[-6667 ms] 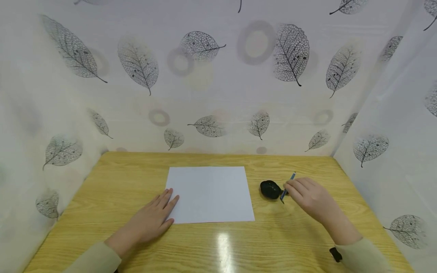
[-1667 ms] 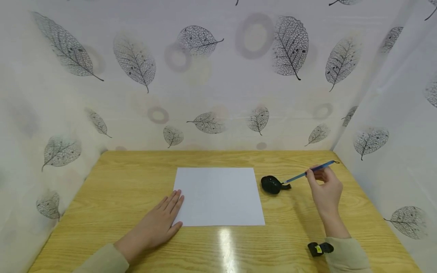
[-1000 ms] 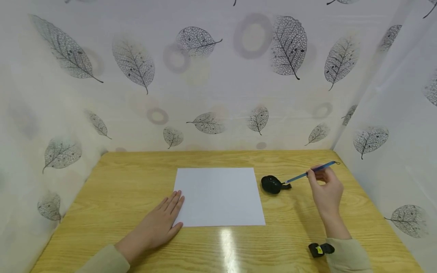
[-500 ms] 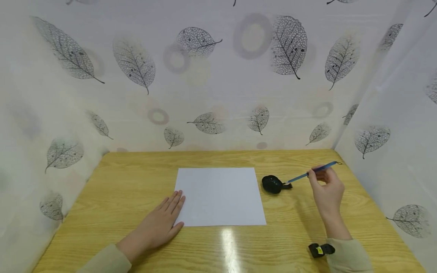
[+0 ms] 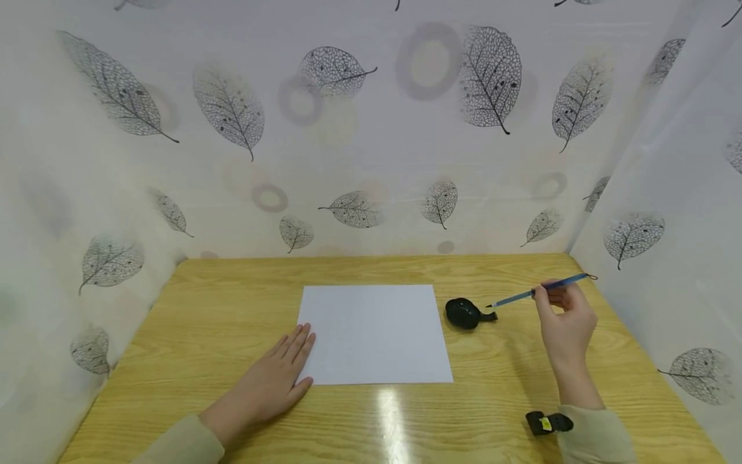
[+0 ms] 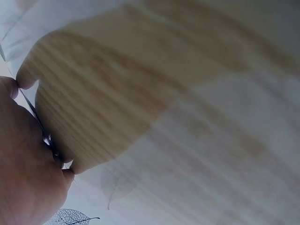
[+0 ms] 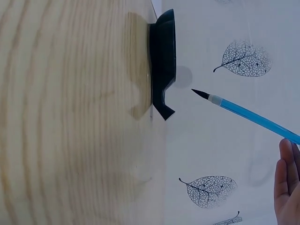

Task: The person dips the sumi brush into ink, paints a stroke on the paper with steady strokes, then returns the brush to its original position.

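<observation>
I hold the blue brush (image 5: pixel 539 290) in the air, its dark tip just above and to the right of the black ink dish (image 5: pixel 464 313), not touching it. The dish stands on the wooden worktop (image 5: pixel 220 303), just beside the right edge of the white paper (image 5: pixel 373 332). My right hand (image 5: pixel 565 325) pinches the brush handle with curled fingers. My left hand (image 5: pixel 263 386) lies flat, fingers straight, pressing the paper's lower left corner.

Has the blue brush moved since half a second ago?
Yes. The blue brush has drawn back rightward; its tip now hangs clear of the black ink dish.
</observation>
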Demonstrator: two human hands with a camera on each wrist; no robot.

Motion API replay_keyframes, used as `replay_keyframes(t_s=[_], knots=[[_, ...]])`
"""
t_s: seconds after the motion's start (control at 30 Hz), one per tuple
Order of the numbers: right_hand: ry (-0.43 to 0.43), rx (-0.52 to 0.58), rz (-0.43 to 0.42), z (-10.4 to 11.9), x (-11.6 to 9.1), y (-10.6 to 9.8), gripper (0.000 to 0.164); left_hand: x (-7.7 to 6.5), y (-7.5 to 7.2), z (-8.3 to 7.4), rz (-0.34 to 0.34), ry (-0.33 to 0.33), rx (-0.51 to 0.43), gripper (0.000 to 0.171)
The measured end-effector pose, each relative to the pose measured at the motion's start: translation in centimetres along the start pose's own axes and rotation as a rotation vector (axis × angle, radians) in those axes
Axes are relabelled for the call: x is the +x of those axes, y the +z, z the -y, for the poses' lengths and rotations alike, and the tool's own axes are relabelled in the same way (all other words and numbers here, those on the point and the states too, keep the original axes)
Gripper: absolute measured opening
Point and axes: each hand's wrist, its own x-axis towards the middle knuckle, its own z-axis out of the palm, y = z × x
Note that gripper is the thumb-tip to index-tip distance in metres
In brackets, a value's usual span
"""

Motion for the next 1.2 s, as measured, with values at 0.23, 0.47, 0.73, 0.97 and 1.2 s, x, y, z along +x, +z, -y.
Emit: replay_keyframes(t_s=[0.23,0.47,0.73,0.97,1.2], knots=[[0.005,0.077,-0.008,1.0,0.2,0.5,0.012,0.0,0.0,0.0,-0.003,0.001,-0.005,0.073],[0.004,0.15,-0.015,2.1,0.3,1.2,0.01,0.0,0.1,0.0,0.001,-0.002,-0.008,0.074],[0.028,0.228,0.005,3.1,0.3,2.5,0.01,0.0,0.6,0.3,-0.002,-0.006,0.011,0.074],[0.019,0.262,0.03,4.0,0.0,3.8,0.008,0.0,0.4,0.2,-0.009,-0.002,0.006,0.074],[0.033,0.296,0.074,4.9,-0.4,4.9,0.011,0.0,0.6,0.3,-0.021,0.006,0.0,0.074]])
